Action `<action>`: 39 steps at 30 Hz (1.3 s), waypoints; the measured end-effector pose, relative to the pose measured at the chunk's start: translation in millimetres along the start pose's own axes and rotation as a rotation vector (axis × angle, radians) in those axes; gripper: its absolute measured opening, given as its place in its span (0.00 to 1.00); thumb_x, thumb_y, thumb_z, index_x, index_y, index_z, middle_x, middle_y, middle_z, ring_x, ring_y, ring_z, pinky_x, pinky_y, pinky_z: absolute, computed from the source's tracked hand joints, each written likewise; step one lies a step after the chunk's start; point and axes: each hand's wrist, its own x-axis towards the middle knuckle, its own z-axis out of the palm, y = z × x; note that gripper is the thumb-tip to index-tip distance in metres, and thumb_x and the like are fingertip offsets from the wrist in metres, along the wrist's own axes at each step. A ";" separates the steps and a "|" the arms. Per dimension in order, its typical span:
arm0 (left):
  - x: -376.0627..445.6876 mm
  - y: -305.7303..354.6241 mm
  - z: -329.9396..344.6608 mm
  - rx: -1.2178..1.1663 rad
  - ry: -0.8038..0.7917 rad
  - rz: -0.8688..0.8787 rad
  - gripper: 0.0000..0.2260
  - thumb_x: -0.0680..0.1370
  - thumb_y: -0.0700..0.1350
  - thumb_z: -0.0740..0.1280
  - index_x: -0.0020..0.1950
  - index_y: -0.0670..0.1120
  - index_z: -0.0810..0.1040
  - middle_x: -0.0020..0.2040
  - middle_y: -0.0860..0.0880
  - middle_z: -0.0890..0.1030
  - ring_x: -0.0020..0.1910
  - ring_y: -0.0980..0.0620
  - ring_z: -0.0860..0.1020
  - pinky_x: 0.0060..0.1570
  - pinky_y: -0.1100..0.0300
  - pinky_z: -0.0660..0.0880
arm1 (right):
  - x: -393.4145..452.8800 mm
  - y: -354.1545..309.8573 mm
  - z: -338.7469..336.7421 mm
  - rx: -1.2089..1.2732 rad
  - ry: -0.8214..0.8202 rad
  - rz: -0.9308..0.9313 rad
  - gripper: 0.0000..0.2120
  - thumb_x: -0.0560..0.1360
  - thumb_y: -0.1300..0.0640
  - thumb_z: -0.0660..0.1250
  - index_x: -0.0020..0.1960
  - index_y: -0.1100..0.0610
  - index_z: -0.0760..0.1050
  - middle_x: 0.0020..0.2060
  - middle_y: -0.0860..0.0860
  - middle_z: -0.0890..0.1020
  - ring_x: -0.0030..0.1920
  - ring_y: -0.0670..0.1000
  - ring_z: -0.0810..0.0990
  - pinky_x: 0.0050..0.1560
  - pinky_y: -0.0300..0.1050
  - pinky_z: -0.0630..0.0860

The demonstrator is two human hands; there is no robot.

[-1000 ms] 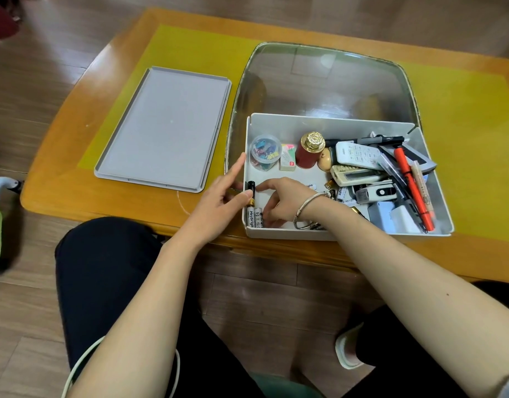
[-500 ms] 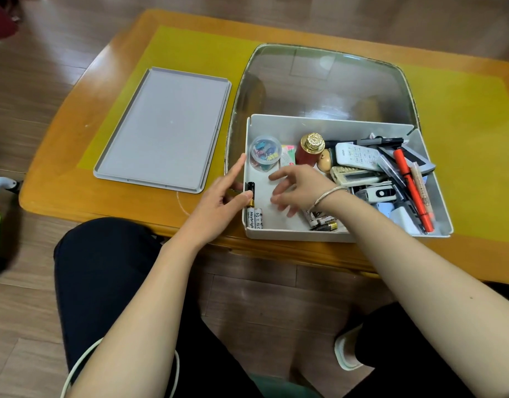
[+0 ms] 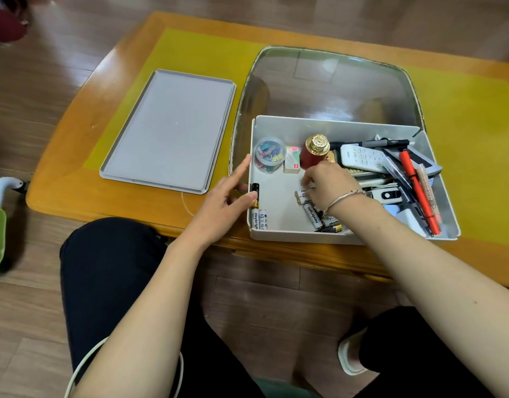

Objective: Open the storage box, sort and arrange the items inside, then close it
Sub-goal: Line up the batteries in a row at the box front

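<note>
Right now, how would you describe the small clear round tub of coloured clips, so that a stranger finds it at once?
Look into the open grey rectangular storage box on the wooden table. The small clear round tub stands in its far left corner, left of a pale eraser block. It alone is see-through and holds many small coloured clips.

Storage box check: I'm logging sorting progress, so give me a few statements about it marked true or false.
1. The lid lies on the table left of the storage box. True.
2. The orange pen lies at the box's left end. False: it is at the right end.
3. The left hand has its thumb on a black battery by the box's left wall. True.
4. The right hand is outside the box. False: it reaches in, at the loose white batteries.
</note>
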 end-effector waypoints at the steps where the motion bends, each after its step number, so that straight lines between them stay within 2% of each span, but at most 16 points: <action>1: 0.0 -0.1 0.0 -0.003 -0.001 0.000 0.28 0.80 0.51 0.63 0.74 0.69 0.54 0.59 0.49 0.73 0.56 0.48 0.74 0.56 0.57 0.76 | 0.1 -0.6 -0.8 -0.050 0.000 -0.010 0.10 0.74 0.61 0.65 0.54 0.57 0.79 0.53 0.57 0.78 0.57 0.59 0.75 0.55 0.52 0.75; 3: 0.0 -1.3 0.3 -0.007 -0.001 0.003 0.28 0.79 0.51 0.63 0.74 0.70 0.54 0.58 0.49 0.73 0.55 0.49 0.74 0.54 0.59 0.76 | 1.1 -3.5 -2.7 -0.092 -0.026 -0.019 0.10 0.75 0.60 0.65 0.55 0.57 0.79 0.53 0.57 0.79 0.55 0.60 0.76 0.54 0.51 0.76; 5: 0.1 -3.0 0.6 -0.001 0.006 0.005 0.28 0.79 0.52 0.63 0.73 0.70 0.54 0.58 0.51 0.73 0.54 0.51 0.74 0.50 0.66 0.74 | 2.6 -7.2 -2.9 -0.101 -0.055 -0.036 0.10 0.75 0.61 0.65 0.55 0.56 0.79 0.53 0.57 0.79 0.56 0.60 0.76 0.54 0.50 0.75; 8: 0.8 -4.6 0.4 -0.005 0.006 0.004 0.28 0.79 0.52 0.63 0.74 0.70 0.54 0.56 0.51 0.73 0.54 0.50 0.74 0.49 0.66 0.74 | 5.3 -10.9 -2.6 -0.122 -0.070 -0.063 0.11 0.75 0.63 0.64 0.56 0.55 0.79 0.53 0.56 0.80 0.56 0.58 0.76 0.55 0.49 0.71; 10: 1.1 -6.1 0.2 -0.004 0.006 0.006 0.28 0.79 0.52 0.63 0.74 0.70 0.54 0.55 0.51 0.73 0.54 0.50 0.74 0.48 0.70 0.74 | 5.9 -11.8 -3.4 -0.120 -0.052 -0.086 0.10 0.76 0.58 0.64 0.56 0.55 0.78 0.52 0.56 0.80 0.55 0.58 0.77 0.54 0.48 0.70; 13: 2.3 -7.5 0.3 -0.002 0.012 0.014 0.27 0.79 0.52 0.63 0.73 0.70 0.54 0.55 0.51 0.73 0.53 0.51 0.74 0.46 0.75 0.72 | 3.5 -13.8 -1.8 -0.014 0.053 -0.085 0.10 0.76 0.50 0.64 0.54 0.54 0.76 0.49 0.54 0.81 0.52 0.59 0.78 0.54 0.50 0.71; 15: 2.8 -7.7 1.1 -0.008 0.013 0.016 0.27 0.79 0.53 0.63 0.73 0.71 0.55 0.54 0.51 0.74 0.52 0.52 0.74 0.46 0.75 0.72 | 1.8 -16.1 -0.9 0.150 0.077 -0.091 0.09 0.75 0.52 0.65 0.54 0.52 0.75 0.43 0.51 0.82 0.50 0.56 0.79 0.56 0.51 0.72; 18: 2.8 -7.4 1.1 -0.001 0.017 0.017 0.27 0.79 0.53 0.63 0.73 0.71 0.54 0.53 0.52 0.73 0.51 0.52 0.74 0.45 0.75 0.71 | -0.5 -21.8 -1.3 0.365 -0.041 -0.067 0.07 0.72 0.56 0.68 0.50 0.52 0.77 0.34 0.47 0.78 0.40 0.50 0.78 0.45 0.41 0.73; 21: 2.9 -7.5 1.4 0.013 0.021 0.015 0.28 0.79 0.53 0.63 0.73 0.71 0.54 0.53 0.53 0.73 0.51 0.54 0.74 0.45 0.76 0.71 | -3.2 -26.1 5.5 0.379 -0.218 -0.041 0.04 0.71 0.55 0.70 0.46 0.52 0.77 0.33 0.51 0.81 0.31 0.45 0.78 0.33 0.36 0.73; 26: 3.2 -7.9 1.4 0.014 0.018 0.019 0.28 0.79 0.53 0.63 0.73 0.71 0.54 0.52 0.53 0.73 0.50 0.54 0.74 0.45 0.75 0.71 | -4.2 -30.0 15.1 0.509 -0.376 0.036 0.03 0.73 0.56 0.70 0.45 0.53 0.76 0.31 0.51 0.83 0.26 0.47 0.82 0.28 0.41 0.79; 29: 3.1 -7.8 0.6 0.010 0.017 0.019 0.28 0.79 0.53 0.63 0.73 0.71 0.54 0.52 0.53 0.73 0.51 0.53 0.75 0.45 0.74 0.72 | -4.5 -30.4 16.1 0.540 -0.404 0.047 0.06 0.73 0.58 0.70 0.48 0.52 0.75 0.31 0.51 0.83 0.28 0.47 0.82 0.31 0.42 0.81; 33: 3.4 -7.5 1.1 0.016 0.021 0.020 0.28 0.79 0.53 0.63 0.73 0.71 0.54 0.52 0.54 0.73 0.50 0.54 0.74 0.44 0.76 0.70 | -4.7 -34.1 15.1 0.530 -0.480 0.029 0.16 0.70 0.64 0.71 0.54 0.54 0.73 0.35 0.55 0.85 0.36 0.54 0.85 0.43 0.52 0.82; 39: 2.1 -7.0 0.7 0.010 0.014 0.019 0.28 0.79 0.53 0.63 0.73 0.71 0.54 0.54 0.53 0.73 0.52 0.53 0.75 0.45 0.72 0.73 | -6.1 -33.1 10.0 0.538 -0.513 0.005 0.19 0.71 0.64 0.71 0.60 0.57 0.71 0.38 0.56 0.85 0.39 0.57 0.85 0.45 0.54 0.82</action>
